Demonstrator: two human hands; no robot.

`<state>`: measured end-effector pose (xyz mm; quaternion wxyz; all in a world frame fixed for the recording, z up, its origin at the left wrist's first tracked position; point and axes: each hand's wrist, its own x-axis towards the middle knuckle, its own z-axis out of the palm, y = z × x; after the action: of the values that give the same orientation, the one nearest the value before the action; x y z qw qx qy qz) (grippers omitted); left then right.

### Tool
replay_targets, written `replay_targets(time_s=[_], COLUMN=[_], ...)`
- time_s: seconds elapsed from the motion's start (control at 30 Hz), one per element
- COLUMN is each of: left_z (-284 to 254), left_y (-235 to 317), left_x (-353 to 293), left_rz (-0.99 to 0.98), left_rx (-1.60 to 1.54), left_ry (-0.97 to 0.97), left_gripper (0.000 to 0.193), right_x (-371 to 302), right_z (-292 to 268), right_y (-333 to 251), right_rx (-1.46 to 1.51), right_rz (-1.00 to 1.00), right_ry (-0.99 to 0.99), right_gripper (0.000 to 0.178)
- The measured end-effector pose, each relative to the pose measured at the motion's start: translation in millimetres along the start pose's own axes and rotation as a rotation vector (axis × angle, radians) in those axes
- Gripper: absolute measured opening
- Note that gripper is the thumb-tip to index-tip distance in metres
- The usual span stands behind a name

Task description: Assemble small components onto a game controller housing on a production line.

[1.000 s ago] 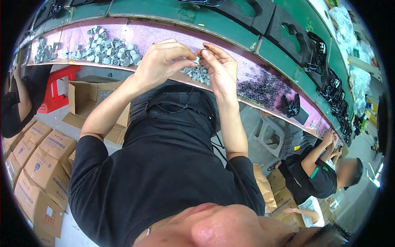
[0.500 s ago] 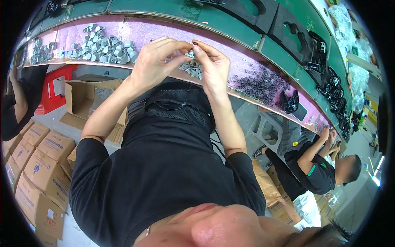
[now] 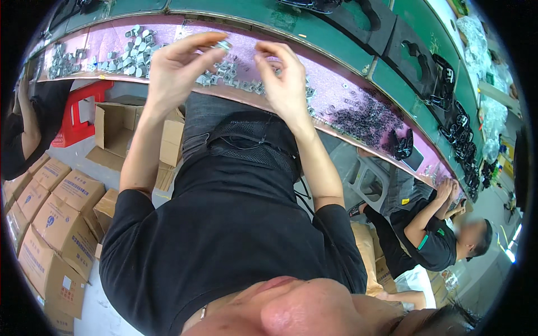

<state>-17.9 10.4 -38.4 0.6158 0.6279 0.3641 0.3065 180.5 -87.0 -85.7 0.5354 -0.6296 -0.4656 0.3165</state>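
My left hand (image 3: 178, 71) is raised over the pink work surface (image 3: 196, 29), pinching a small grey part (image 3: 224, 45) between thumb and fingertips. To its right, my right hand (image 3: 283, 78) hovers with loosely curled fingers; thumb and index tips are apart and nothing shows between them. Small silvery parts (image 3: 225, 73) lie on the surface below and between the hands. Beside my left hand spreads a pile of grey caps (image 3: 134, 56). Right of my right hand lies a heap of tiny dark coils, like springs (image 3: 364, 120).
A green bench ledge (image 3: 235, 19) runs behind the pink surface, carrying black foam trays (image 3: 358, 25) and black moulded parts (image 3: 462, 134). A phone (image 3: 414, 159) lies at right, near a seated co-worker (image 3: 437, 235). Cardboard boxes (image 3: 61, 224) and a red stool (image 3: 78, 115) stand at left.
My hands were together, fingertips meeting at a small part. They have separated: the left moved left with the grey part, the right stayed at right, its fingertips loosened.
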Motion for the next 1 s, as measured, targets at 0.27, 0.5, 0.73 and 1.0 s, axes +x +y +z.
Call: replay_targets(time_s=[0.27, 0.5, 0.73, 1.0], left_z=[-22, -32, -53, -67], left_y=[-8, -14, -17, -35], left_x=[-8, -14, -4, -16], left_rz=[0.045, 0.066, 0.054, 0.034], left_rx=[-0.009, -0.028, 0.070, 0.179], left_ry=[0.094, 0.167, 0.230, 0.289], left_gripper=[0.032, 0.032, 0.031, 0.032], right_x=[5, 16, 18, 15], right_z=[45, 66, 72, 111], right_y=[12, 21, 11, 19], right_rx=[-0.715, -0.680, -0.586, -0.613], right_rz=[-0.327, -0.389, -0.421, -0.566], right_ry=[-0.273, -0.303, -0.316, -0.415], right_gripper=[0.018, 0.015, 0.020, 0.015])
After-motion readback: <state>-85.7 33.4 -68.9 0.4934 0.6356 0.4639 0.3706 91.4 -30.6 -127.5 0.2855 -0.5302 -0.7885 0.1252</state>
